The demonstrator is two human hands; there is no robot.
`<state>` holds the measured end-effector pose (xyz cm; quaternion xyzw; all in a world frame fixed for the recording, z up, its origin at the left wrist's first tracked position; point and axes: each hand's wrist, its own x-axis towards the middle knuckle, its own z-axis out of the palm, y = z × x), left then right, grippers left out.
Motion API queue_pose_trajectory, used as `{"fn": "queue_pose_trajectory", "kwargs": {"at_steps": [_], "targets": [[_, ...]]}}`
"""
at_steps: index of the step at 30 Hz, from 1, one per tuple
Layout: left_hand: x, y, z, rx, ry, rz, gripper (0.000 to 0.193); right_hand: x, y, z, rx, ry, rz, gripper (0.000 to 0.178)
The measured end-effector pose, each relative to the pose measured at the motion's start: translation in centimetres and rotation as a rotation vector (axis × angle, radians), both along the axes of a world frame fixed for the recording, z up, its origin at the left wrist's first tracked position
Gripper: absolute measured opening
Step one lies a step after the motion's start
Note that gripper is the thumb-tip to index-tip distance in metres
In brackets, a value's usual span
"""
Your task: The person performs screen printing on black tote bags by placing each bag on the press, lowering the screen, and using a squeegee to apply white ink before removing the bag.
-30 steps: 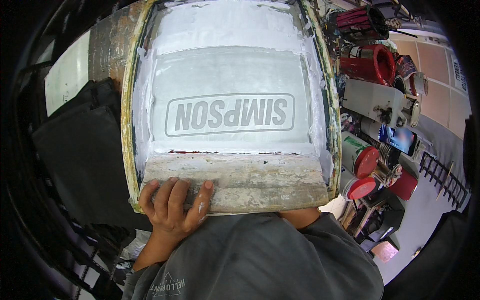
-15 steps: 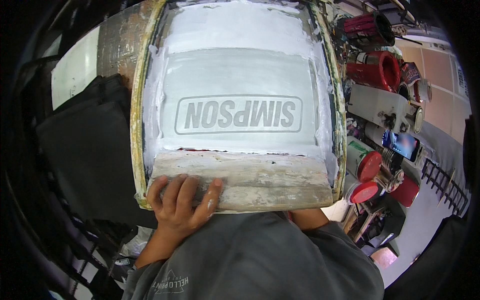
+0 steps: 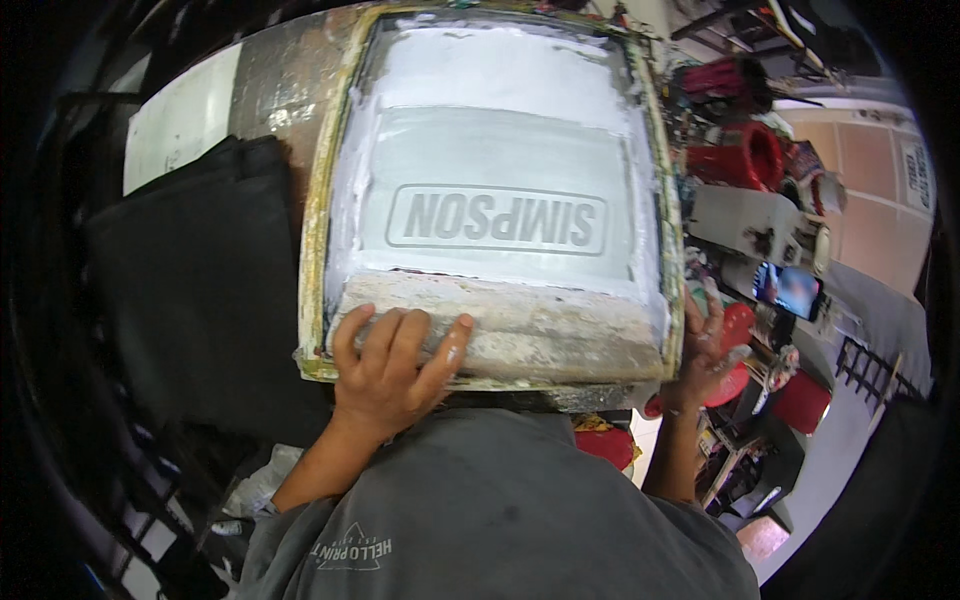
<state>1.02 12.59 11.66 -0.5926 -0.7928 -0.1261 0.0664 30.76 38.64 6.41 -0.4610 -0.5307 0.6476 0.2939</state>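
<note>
A screen-printing frame with paint-crusted yellowish edges lies in front of me, its pale mesh bearing an outlined design with upside-down lettering. White ink covers the far end and runs along both sides. Across the near end rests a wide wooden squeegee, stained with ink. My left hand grips its left part, fingers over the wood and thumb apart. Beside the frame's near right edge is my right hand, fingers spread and ink-smudged, holding nothing visible; whether it touches the frame I cannot tell.
Folded black fabric lies to the left, near a white board. On the right stand red containers, a white box-like container, red-lidded tubs and a phone with its screen lit.
My right hand has come up from below the near edge to the frame's right side. Frame and squeegee appear shifted slightly right and up in view, with my left hand still on the squeegee.
</note>
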Motion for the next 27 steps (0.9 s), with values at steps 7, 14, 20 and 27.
{"fn": "queue_pose_trajectory", "kwargs": {"at_steps": [7,14,20,27], "targets": [[0.1,-0.2,0.6,-0.015,-0.078,-0.029,0.100,2.3,-0.6,0.0,-0.270,0.062,-0.235,0.076],[0.5,-0.4,0.7,0.032,-0.077,-0.028,0.099,1.4,-6.1,0.8,-0.309,0.204,-0.142,0.040],[0.7,-0.5,1.4,0.046,-0.071,-0.055,0.098,2.2,-6.6,3.0,-0.638,0.384,-0.048,0.045],[1.1,-0.6,1.6,0.024,-0.022,-0.043,0.093,-2.2,-8.6,9.1,0.524,-0.083,-0.267,0.045]]}}
